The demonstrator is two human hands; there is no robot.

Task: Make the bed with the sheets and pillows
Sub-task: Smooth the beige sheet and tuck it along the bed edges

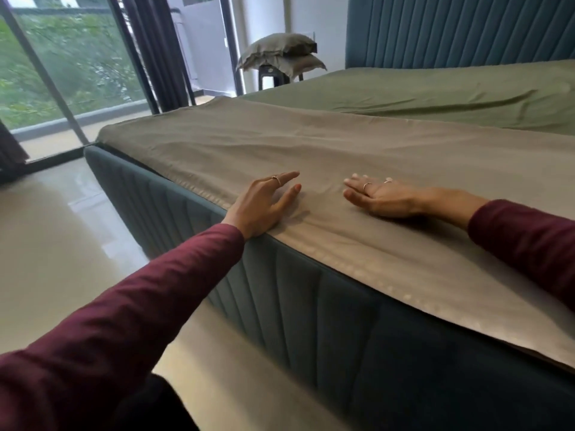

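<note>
While the pillows (281, 56) are waiting on a stool (273, 76) beyond the bed (280, 293), a person is smoothing the grey top sheet (280, 141) along the near edge. The left hand (264, 205) and right hand (378, 197) are lying flat on it, fingers loose, gripping nothing (wrinkles are bunching between them, possibly). The green sheet (435, 88) is lying beyond. Next, seemingly: sweeping outward, then fetching pillows.

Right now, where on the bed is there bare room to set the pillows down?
The green sheet below the headboard lies bare. The grey sheet is bare beyond the hands; its near edge holds the left hand and right hand.
</note>
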